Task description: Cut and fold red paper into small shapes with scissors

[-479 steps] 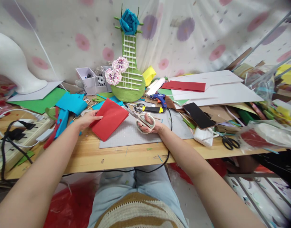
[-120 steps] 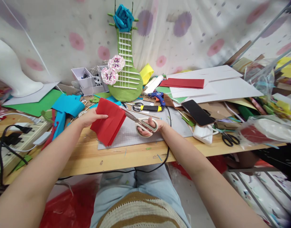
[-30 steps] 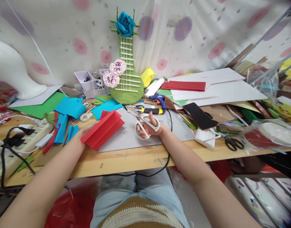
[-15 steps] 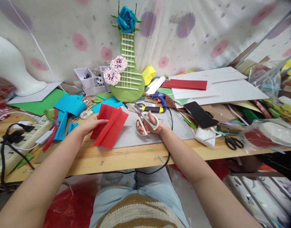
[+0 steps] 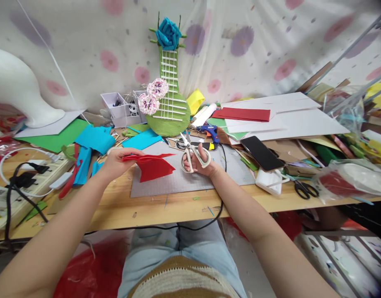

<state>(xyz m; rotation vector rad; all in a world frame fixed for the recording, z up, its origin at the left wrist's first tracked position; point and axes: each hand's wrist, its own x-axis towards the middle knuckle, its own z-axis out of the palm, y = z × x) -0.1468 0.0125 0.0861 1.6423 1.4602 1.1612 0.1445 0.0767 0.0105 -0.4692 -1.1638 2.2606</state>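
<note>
Folded red paper (image 5: 156, 167) hangs from my left hand (image 5: 120, 162), which is closed on its left edge. The sheet is tilted so that its top edge shows nearly side-on. My right hand (image 5: 199, 161) has its fingers in the handles of white-handled scissors (image 5: 188, 151). Their blades are parted and point up and away from me, a little apart from the paper. Both hands are over a grey board (image 5: 190, 182) lying on the wooden table (image 5: 116, 211).
Behind the board stands a green guitar-shaped craft piece (image 5: 168, 122) with a blue flower. A blue glue gun (image 5: 209, 131) and a utility knife (image 5: 206, 146) lie before it. At right are a phone (image 5: 261, 153) and black scissors (image 5: 306, 189); at left, a power strip (image 5: 32, 182).
My left hand has tipped the red paper from facing me to nearly edge-on at its top. The scissors' blades have turned upward and show more clearly. The view has shifted slightly.
</note>
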